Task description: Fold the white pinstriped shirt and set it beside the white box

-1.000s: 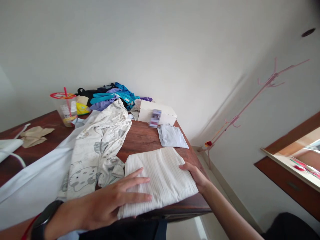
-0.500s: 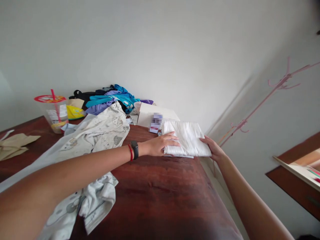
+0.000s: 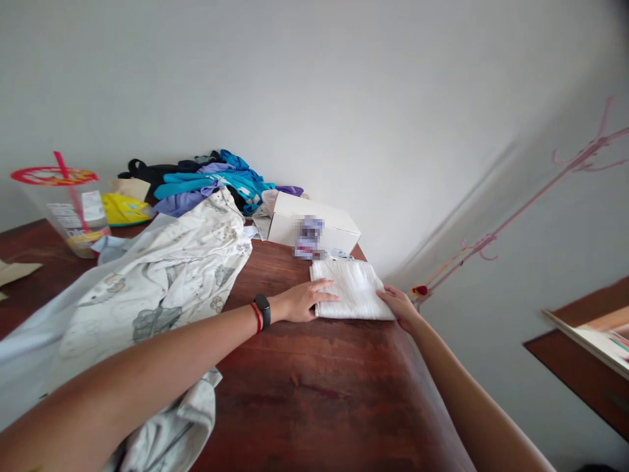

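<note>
A folded white ribbed cloth (image 3: 352,296) lies near the far right corner of the dark wooden table (image 3: 319,387), just in front of a white cardboard box (image 3: 314,221). My left hand (image 3: 303,301), a black band and red string on its wrist, rests flat against the cloth's left edge. At the cloth's right front corner my right hand (image 3: 400,308) touches it by the table's edge. Both hands press on the cloth rather than grip it.
A cream printed garment (image 3: 167,275) and a pale blue cloth (image 3: 44,328) sprawl over the table's left. Behind them lie a heap of blue, purple and black clothes (image 3: 206,183) and a plastic cup with a red straw (image 3: 69,210). A pink coat stand (image 3: 540,196) leans at the right wall.
The folded white cloth went from the table's near edge to the far right corner and now lies flat on the pale folded piece by the box. Both arms stretched forward with it.
</note>
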Motion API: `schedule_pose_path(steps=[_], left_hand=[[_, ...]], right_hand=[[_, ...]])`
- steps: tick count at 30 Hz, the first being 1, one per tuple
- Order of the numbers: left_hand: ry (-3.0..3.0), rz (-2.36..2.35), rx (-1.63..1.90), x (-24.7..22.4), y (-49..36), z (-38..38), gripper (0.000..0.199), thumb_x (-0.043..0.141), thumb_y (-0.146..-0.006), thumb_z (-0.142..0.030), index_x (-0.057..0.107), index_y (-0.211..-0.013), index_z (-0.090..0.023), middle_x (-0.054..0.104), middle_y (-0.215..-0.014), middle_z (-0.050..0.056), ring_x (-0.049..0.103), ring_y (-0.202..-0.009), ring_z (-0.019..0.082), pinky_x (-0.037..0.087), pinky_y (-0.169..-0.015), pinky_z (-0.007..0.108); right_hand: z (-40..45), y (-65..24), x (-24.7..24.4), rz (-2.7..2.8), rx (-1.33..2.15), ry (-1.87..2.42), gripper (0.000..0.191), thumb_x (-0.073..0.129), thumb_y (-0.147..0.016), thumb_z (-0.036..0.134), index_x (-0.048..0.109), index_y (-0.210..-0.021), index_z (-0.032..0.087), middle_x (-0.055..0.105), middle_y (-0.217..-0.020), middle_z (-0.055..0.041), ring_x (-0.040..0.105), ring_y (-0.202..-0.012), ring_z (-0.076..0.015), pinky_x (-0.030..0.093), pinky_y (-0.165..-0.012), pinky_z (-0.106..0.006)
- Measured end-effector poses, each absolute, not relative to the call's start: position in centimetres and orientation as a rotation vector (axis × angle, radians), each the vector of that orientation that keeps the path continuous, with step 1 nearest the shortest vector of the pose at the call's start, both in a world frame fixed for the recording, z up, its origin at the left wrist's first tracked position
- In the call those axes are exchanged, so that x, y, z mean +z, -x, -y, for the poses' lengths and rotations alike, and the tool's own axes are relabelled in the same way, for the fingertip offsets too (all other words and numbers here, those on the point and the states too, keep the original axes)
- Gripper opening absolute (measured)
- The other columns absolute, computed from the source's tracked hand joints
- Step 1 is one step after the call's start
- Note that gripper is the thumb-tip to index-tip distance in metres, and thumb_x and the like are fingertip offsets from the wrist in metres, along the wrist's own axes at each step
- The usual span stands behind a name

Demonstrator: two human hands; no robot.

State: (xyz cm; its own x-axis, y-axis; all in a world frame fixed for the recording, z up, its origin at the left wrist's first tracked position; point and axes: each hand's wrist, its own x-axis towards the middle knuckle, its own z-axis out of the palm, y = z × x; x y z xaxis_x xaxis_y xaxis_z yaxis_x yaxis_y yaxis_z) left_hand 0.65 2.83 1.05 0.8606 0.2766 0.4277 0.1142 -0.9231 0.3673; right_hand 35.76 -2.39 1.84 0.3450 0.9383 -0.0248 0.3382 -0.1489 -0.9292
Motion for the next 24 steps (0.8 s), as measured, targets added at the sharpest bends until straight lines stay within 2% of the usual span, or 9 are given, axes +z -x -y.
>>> schedule_pose_path(steps=[3,7,11,14,17,20,24], left_hand=[[-2.683,-0.328,0.68,1.2,-0.7,-2.8,0.072,0.054,-0.081,0.009,0.06,-0.145,-0.024,0.036,-0.165,0.011,0.039,-0.15,0.026,0.036,-0.122,0.042],[-2.63,-0.343,0.814,2.5,-1.4,-3.9,0.063,0.046,-0.09,0.007,0.063,-0.142,-0.025,0.04,-0.163,0.008,0.041,-0.149,0.023,0.034,-0.123,0.041],[-2.601,-0.339,0.969,3.9,-2.7,-5.7,0.069,0.04,-0.086,0.011,0.061,-0.143,-0.022,0.045,-0.159,0.01,0.035,-0.151,0.021,0.03,-0.125,0.043],[-2.599,-0.347,0.903,3.1,-3.4,-6.2,0.062,0.044,-0.086,0.01,0.065,-0.138,-0.018,0.056,-0.149,0.013,0.046,-0.144,0.023,0.036,-0.122,0.042],[-2.627,-0.309,0.82,1.3,-3.4,-5.8,0.051,0.05,-0.088,0.005,0.07,-0.132,-0.012,0.064,-0.141,0.016,0.053,-0.139,0.025,0.039,-0.119,0.039],[-2.65,-0.285,0.78,0.1,-3.1,-5.4,0.052,0.053,-0.088,0.003,0.067,-0.137,-0.012,0.061,-0.145,0.016,0.049,-0.142,0.025,0.036,-0.122,0.038],[-2.681,-0.258,0.745,0.1,-3.0,-5.3,0.053,0.055,-0.089,-0.001,0.065,-0.14,-0.015,0.058,-0.149,0.014,0.045,-0.145,0.026,0.034,-0.123,0.04]], right_hand=[[1.8,-35.8,3.3,1.128,0.793,1.65,0.043,0.079,-0.069,0.041,0.072,-0.102,0.014,0.079,-0.094,-0.0091,0.07,-0.072,-0.0204,0.053,-0.06,-0.026],[0.6,-36.7,7.2,1.151,0.715,1.55,0.049,0.083,-0.067,0.043,0.069,-0.106,0.017,0.078,-0.098,-0.0082,0.07,-0.075,-0.0189,0.052,-0.06,-0.023],[-0.3,-38.0,9.1,1.128,0.625,1.526,0.049,0.083,-0.067,0.045,0.069,-0.106,0.018,0.077,-0.099,-0.0065,0.068,-0.074,-0.0176,0.051,-0.058,-0.022],[-0.3,-38.3,6.9,1.116,0.631,1.667,0.047,0.08,-0.067,0.043,0.072,-0.104,0.015,0.078,-0.093,-0.0076,0.069,-0.072,-0.0198,0.052,-0.057,-0.025],[0.1,-38.1,3.2,1.182,0.629,1.796,0.042,0.08,-0.065,0.042,0.077,-0.094,0.012,0.079,-0.085,-0.0074,0.07,-0.074,-0.0232,0.054,-0.062,-0.029],[0.3,-38.1,1.0,1.214,0.576,1.84,0.043,0.079,-0.066,0.047,0.079,-0.091,0.012,0.079,-0.083,-0.0062,0.071,-0.08,-0.0265,0.055,-0.069,-0.032],[0.0,-38.4,1.3,1.283,0.487,1.91,0.044,0.075,-0.069,0.049,0.081,-0.092,0.013,0.079,-0.083,-0.0058,0.071,-0.087,-0.0294,0.055,-0.077,-0.035]])
